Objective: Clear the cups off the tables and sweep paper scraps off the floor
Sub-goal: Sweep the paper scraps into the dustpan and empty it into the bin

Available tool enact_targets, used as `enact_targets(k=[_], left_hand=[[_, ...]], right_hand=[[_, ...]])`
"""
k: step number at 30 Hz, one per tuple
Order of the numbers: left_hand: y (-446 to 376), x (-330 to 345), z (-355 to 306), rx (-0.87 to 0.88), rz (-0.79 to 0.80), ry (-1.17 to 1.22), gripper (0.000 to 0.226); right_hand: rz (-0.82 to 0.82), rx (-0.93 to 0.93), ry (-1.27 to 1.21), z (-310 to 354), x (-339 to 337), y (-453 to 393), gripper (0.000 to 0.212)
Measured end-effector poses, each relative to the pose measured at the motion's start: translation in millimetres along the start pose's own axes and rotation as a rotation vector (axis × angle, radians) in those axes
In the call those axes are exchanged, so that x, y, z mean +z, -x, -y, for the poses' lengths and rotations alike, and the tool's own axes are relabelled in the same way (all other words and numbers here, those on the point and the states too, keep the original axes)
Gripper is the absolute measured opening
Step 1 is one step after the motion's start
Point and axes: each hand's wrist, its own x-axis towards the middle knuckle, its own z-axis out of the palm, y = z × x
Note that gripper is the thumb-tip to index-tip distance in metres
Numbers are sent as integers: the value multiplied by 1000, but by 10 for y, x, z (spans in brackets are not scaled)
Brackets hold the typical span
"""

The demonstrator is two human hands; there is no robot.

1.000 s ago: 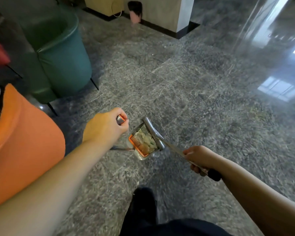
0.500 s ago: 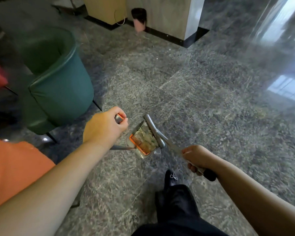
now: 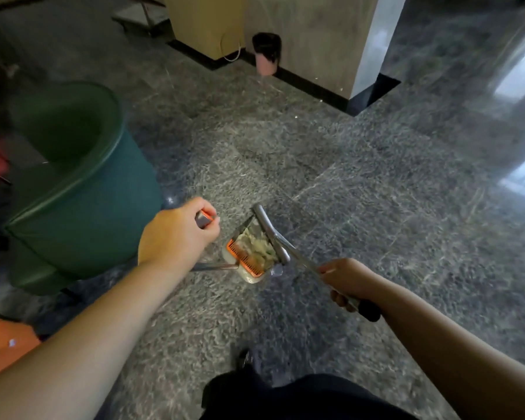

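My left hand (image 3: 176, 234) is closed around the top of the dustpan's handle (image 3: 205, 219), a grey grip with an orange tip. Below it hangs the dustpan (image 3: 249, 262), clear-walled with an orange comb edge, holding pale crumpled paper scraps (image 3: 256, 245). My right hand (image 3: 350, 281) grips the broom's metal shaft (image 3: 303, 260) near its black end grip. The grey broom head (image 3: 270, 231) lies across the dustpan's right side, above the scraps.
A green tub armchair (image 3: 82, 201) stands close on the left, an orange seat (image 3: 3, 344) at the lower left. A pillar (image 3: 315, 40) with a small pink bin (image 3: 266, 54) against it stands ahead. Polished grey stone floor (image 3: 391, 177) spreads to the right. My dark shoe (image 3: 247, 359) is below.
I have walked forward: the orange seat has slid back out of view, the green armchair is nearer on the left, and the pillar with the bin is closer. Both hands keep their holds.
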Motion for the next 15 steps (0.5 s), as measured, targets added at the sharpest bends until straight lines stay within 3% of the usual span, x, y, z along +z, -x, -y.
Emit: enact_targets(k=[15], left_hand=[[-3338,497,-306,135,54,20,12]], right_hand=[[-91,87,-180,1718,-1446,-2027,21]])
